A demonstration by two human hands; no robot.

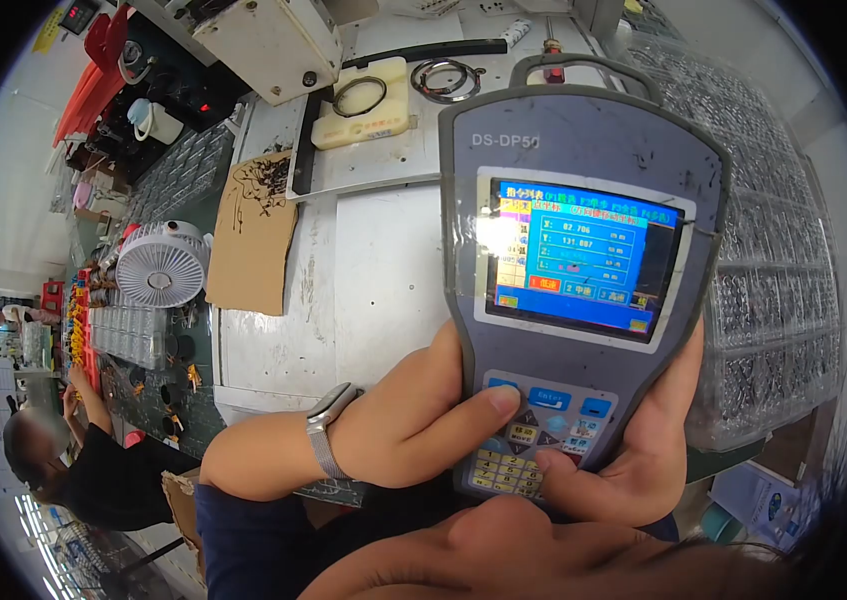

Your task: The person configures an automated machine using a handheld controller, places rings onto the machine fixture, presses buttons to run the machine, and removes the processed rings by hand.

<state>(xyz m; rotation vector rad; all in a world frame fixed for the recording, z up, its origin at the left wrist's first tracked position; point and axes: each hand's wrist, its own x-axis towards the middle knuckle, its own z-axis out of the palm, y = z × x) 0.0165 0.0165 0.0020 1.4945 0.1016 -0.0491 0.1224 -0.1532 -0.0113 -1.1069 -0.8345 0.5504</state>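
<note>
A grey handheld controller (583, 140) marked DS-DP50 is held up in front of me, its blue screen lit with rows of coordinates. My left hand (433, 410) grips its lower left side, the thumb lying on a blue key at the top of the keypad. Around the lower right side is my right hand (633, 460), with its thumb at the lower keys. The fingers behind the controller are hidden. A watch with a metal band (324, 445) is on my left wrist.
Behind the controller is a white metal work surface (373, 290) with a cream fixture block (368, 125) and a black ring (446, 80). Cardboard (248, 250) and a white fan (161, 268) stand left. Clear trays (773, 250) are at right. A co-worker (93, 480) sits far left.
</note>
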